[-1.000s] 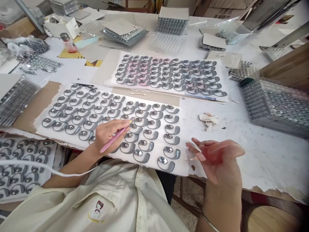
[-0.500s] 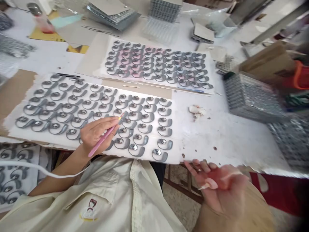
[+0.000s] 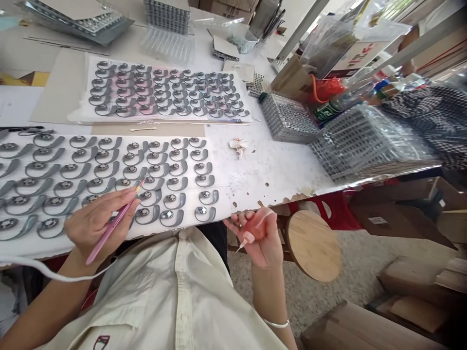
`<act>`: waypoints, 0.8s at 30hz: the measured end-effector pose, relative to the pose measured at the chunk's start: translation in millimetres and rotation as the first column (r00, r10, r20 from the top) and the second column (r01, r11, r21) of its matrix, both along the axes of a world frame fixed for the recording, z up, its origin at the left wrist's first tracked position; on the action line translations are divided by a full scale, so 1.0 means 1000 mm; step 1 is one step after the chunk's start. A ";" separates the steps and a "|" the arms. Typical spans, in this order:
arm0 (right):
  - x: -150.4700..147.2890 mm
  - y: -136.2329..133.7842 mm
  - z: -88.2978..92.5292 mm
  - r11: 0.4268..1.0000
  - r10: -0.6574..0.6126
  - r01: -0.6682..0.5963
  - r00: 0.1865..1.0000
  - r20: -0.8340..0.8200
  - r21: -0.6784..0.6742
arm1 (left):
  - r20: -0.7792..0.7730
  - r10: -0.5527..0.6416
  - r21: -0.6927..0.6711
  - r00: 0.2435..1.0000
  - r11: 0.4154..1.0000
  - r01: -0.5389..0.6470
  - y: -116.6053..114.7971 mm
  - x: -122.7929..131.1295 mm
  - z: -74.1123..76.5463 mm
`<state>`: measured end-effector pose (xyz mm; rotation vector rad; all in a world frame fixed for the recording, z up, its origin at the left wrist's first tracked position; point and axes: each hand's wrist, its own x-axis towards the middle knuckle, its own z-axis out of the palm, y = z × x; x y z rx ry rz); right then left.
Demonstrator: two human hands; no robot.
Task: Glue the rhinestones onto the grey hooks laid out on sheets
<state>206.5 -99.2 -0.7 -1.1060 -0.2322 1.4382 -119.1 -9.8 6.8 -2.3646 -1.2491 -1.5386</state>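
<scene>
My left hand (image 3: 93, 221) is closed round a thin pink stick (image 3: 113, 226). The stick's tip rests among the grey hook-shaped pieces with shiny studs (image 3: 171, 218), which lie in rows on the near white sheet (image 3: 222, 194). My right hand (image 3: 257, 238) hangs just below the table's front edge, off the sheet. Its palm is stained red and its fingers are curled. A thin pale stick (image 3: 241, 246) pokes out between them.
A second sheet of the same grey pieces (image 3: 164, 92) lies further back, with a cotton swab (image 3: 143, 129) in front of it. A crumpled tissue (image 3: 238, 145) lies on the table. Stacked clear trays (image 3: 288, 121) stand at right. A round wooden stool (image 3: 314, 245) stands beside me.
My view has swung to the right and down. My right hand dropped from above the table to below its edge and curled its fingers. The left hand stays on the sheet with the pink stick.
</scene>
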 end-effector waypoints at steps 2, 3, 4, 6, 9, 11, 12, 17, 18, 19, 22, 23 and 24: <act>0.001 -0.001 0.001 1.000 -0.017 0.017 1.000 0.020 -0.003 | 0.005 -0.009 0.025 1.000 1.000 0.009 0.001 0.002 0.000; 0.002 -0.001 0.001 1.000 -0.030 0.030 0.999 0.032 -0.004 | 0.003 -0.016 0.052 1.000 0.999 0.015 0.002 0.003 0.000; 0.003 -0.002 0.001 0.999 -0.044 0.044 0.998 0.044 -0.004 | -0.003 -0.021 0.071 1.000 0.997 0.021 0.003 0.004 0.000; 0.004 -0.002 0.002 0.998 -0.061 0.061 0.996 0.060 0.001 | -0.006 -0.022 0.087 1.000 0.996 0.023 0.005 0.005 -0.001; 0.003 -0.001 0.004 0.999 -0.050 0.050 0.997 0.061 0.003 | 0.004 -0.009 0.077 1.000 0.997 0.009 0.007 0.004 -0.004; 0.002 -0.001 0.005 0.999 -0.044 0.044 0.997 0.061 0.009 | 0.006 -0.006 0.077 1.000 0.997 0.005 0.008 0.003 -0.007; 0.001 0.000 0.006 0.999 -0.046 0.045 0.997 0.068 0.012 | 0.002 -0.006 0.078 1.000 0.997 0.006 0.009 0.002 -0.008; 0.001 0.001 0.008 0.998 -0.058 0.058 0.993 0.099 0.009 | -0.012 -0.018 0.122 1.000 0.992 0.019 0.010 -0.001 -0.010; 0.001 0.001 0.008 0.998 -0.061 0.060 0.994 0.093 0.012 | -0.017 -0.019 0.120 1.000 0.993 0.021 0.010 -0.001 -0.010; 0.002 0.001 0.008 0.998 -0.064 0.063 0.994 0.087 0.019 | -0.019 -0.019 0.115 1.000 0.993 0.021 0.010 -0.002 -0.010; 0.004 0.001 0.008 0.998 -0.054 0.050 0.995 0.087 0.046 | -0.019 -0.022 0.107 1.000 0.994 0.024 0.009 -0.002 -0.011; 0.004 0.001 0.008 0.998 -0.048 0.043 0.995 0.092 0.052 | -0.020 -0.021 0.104 1.000 0.994 0.023 0.009 -0.002 -0.012; 0.005 0.002 0.008 0.998 -0.043 0.038 0.994 0.096 0.053 | -0.018 -0.016 0.098 1.000 0.995 0.018 0.009 -0.002 -0.012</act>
